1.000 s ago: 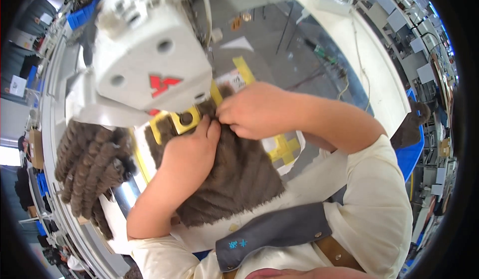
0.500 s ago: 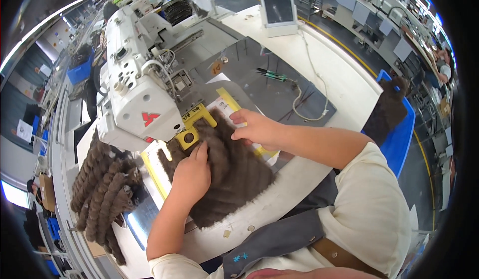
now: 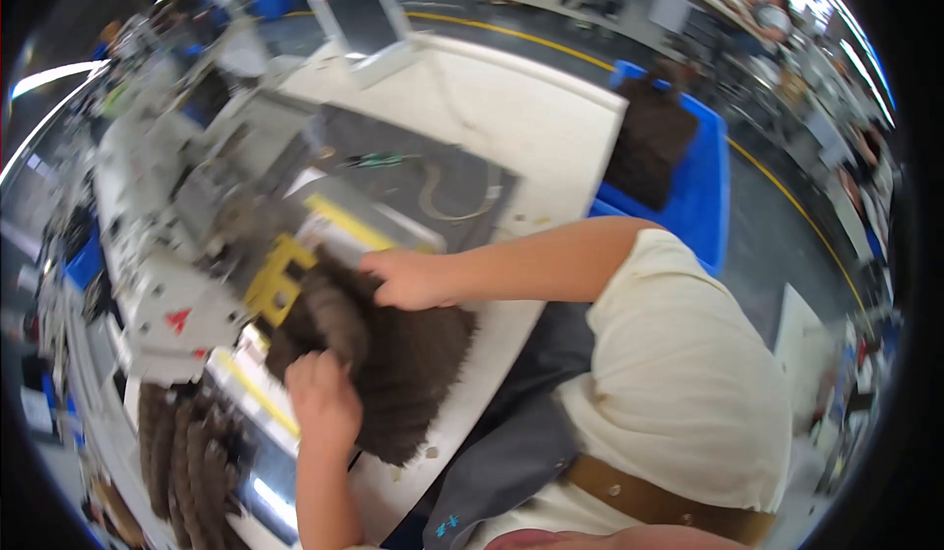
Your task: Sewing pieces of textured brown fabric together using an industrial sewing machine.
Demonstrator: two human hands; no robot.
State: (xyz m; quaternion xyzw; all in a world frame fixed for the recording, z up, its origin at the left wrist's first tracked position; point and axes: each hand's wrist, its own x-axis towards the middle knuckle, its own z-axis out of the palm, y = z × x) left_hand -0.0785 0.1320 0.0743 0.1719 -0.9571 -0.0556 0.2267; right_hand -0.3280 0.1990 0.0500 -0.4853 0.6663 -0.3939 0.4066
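Observation:
My left hand [image 3: 323, 395] has curled fingers closed on the near left part of a brown fur piece [image 3: 418, 393], whose middle is bunched into a roll. My right hand [image 3: 401, 281], also curled, grips this piece near its upper right edge. The fur lies on a light template with yellow tape [image 3: 344, 216], beside a yellow notched plate [image 3: 281, 270]. The white sewing machine head [image 3: 157, 299] stands just left of them. The frame is blurred, so fingertips are unclear.
More ridged brown fur [image 3: 187, 457] lies at lower left. A small screen [image 3: 359, 24] stands at the back of the white table [image 3: 531, 127], near green-handled tools [image 3: 379, 160]. On the right is a blue bin [image 3: 708, 206] holding brown fur [image 3: 649, 137]; other people sit beyond.
The view has swung, shifting the machine leftward and bringing the blue bin further in. My left hand has drawn back toward the near left of the fur, which is now more bunched.

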